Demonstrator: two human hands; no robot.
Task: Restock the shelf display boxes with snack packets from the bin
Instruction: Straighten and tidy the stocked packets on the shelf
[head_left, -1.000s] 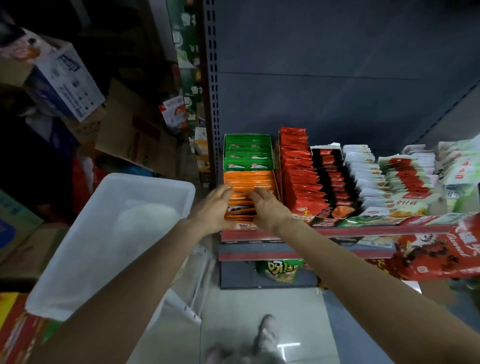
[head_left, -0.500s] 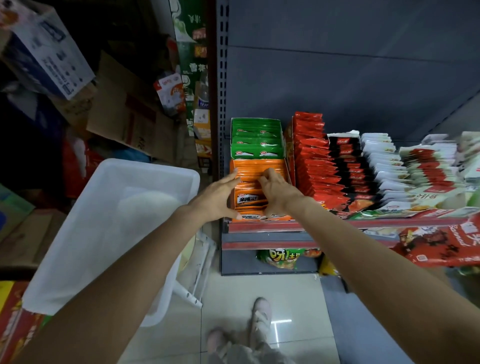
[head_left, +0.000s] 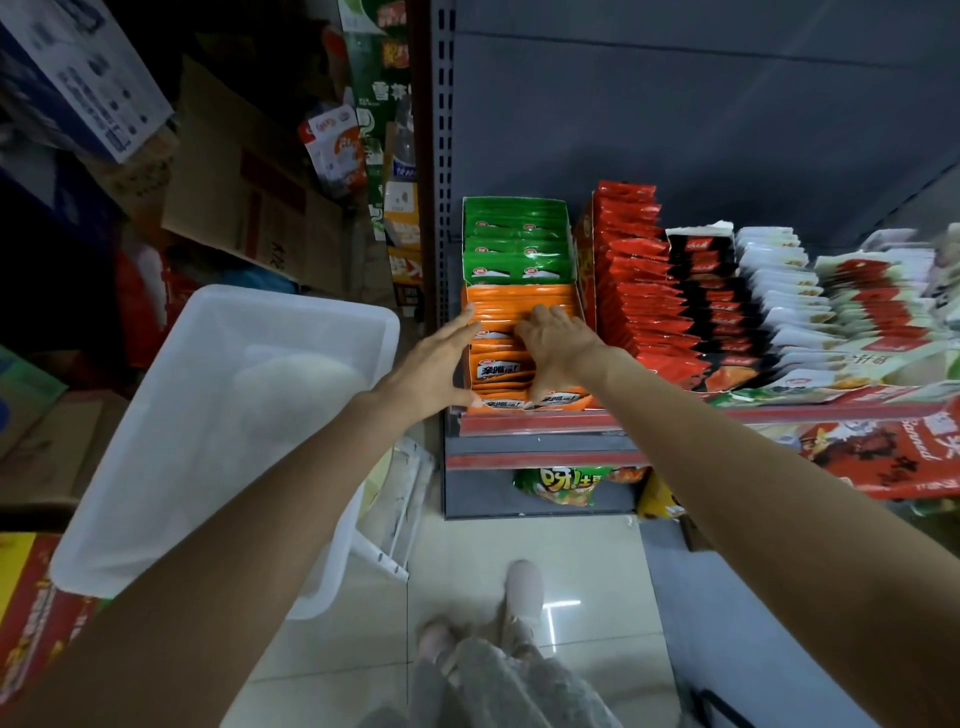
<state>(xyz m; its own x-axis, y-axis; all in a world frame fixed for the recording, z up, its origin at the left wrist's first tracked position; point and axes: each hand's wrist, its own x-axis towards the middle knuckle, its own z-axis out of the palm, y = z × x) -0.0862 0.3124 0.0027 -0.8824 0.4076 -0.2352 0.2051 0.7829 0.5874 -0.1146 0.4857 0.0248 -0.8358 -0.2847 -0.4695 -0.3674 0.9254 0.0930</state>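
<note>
An orange display box (head_left: 519, 293) full of orange snack packets (head_left: 498, 370) stands at the left end of the shelf (head_left: 535, 423), with a green box of green packets (head_left: 517, 239) behind it. My left hand (head_left: 431, 366) lies flat with straight fingers against the orange box's left side. My right hand (head_left: 553, 345) rests on top of the orange packets, fingers bent over their upper edges. The white plastic bin (head_left: 171, 452) stands to the left of the shelf; no packets show inside it.
Rows of red (head_left: 634, 280), black-and-red and white packets fill the shelf to the right. Cardboard boxes (head_left: 249, 197) pile up behind the bin. A lower shelf holds a green snack bag (head_left: 561, 486). My feet stand on the tiled floor (head_left: 467, 571).
The view has tilted down a little. My right hand has slid further back along the orange packets; my left hand has straightened along the box's side.
</note>
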